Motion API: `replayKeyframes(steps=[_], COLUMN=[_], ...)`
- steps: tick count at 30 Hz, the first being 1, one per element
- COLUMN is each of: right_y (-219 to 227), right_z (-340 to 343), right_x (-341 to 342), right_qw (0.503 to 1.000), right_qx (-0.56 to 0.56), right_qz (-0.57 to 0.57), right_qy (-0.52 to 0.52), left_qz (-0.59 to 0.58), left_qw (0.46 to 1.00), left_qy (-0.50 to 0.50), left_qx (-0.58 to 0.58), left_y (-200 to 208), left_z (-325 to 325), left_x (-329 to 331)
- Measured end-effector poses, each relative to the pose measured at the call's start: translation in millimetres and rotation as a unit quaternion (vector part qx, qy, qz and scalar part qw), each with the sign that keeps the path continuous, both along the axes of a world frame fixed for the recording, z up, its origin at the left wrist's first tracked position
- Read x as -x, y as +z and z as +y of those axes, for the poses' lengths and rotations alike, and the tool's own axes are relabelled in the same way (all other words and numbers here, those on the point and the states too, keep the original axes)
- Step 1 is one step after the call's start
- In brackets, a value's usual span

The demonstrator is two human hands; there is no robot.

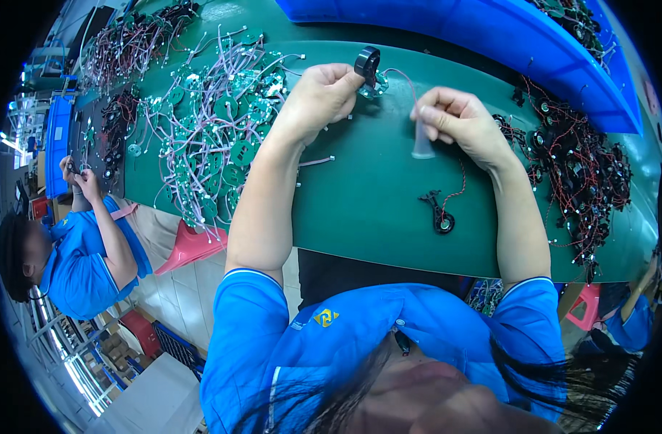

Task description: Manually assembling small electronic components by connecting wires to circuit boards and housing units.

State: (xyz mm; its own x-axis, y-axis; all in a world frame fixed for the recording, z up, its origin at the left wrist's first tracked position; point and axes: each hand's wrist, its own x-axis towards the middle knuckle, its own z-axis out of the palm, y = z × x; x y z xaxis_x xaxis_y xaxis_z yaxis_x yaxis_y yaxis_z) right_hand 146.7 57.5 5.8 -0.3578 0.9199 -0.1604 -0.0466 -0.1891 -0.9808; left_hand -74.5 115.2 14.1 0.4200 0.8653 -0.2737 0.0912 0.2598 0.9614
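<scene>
Raised over the green work table (360,195), my left hand (318,101) pinches a black ring-shaped plastic part (367,61). A small green circuit board (378,85) hangs against that part, beside my fingertips. From it a thin pinkish cable (409,78) arches across to my right hand (457,123), whose thumb and fingers are closed on it. Below those fingers trails a whitish blurred strip (422,143), too smeared to identify. Nearer to me, a black plastic part with a ring end (443,220) lies on the table, its red-and-black twisted wire (461,184) running up toward my right hand.
Green circuit boards with pinkish cables (215,123) are heaped left of my left arm. Black parts with red wires (573,173) pile up at right. A long blue bin (476,36) spans the far side. A co-worker (92,253) sits at left, another person (631,315) at far right.
</scene>
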Motion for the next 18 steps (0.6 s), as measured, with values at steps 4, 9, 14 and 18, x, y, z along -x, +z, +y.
replayKeyframes(steps=[4,9,14,18], right_y=[4,11,12,11], right_z=[-5,2,1,-1], right_x=[6,-4,-6,-1], right_qw=[0.998,0.994,0.995,0.996], right_qx=[0.015,0.059,0.096,0.081], right_qz=[0.027,0.082,0.033,0.041], right_qy=[-0.046,-0.045,0.0,-0.009], left_qz=[0.013,0.007,0.014,0.027], left_qw=[0.999,0.999,1.0,0.999], left_qy=[-0.021,-0.029,-0.012,-0.008], left_qx=[0.019,0.025,0.023,0.027], left_y=[-4,3,0,-2], left_z=[-8,-3,1,2], left_x=[-4,-6,-2,-3])
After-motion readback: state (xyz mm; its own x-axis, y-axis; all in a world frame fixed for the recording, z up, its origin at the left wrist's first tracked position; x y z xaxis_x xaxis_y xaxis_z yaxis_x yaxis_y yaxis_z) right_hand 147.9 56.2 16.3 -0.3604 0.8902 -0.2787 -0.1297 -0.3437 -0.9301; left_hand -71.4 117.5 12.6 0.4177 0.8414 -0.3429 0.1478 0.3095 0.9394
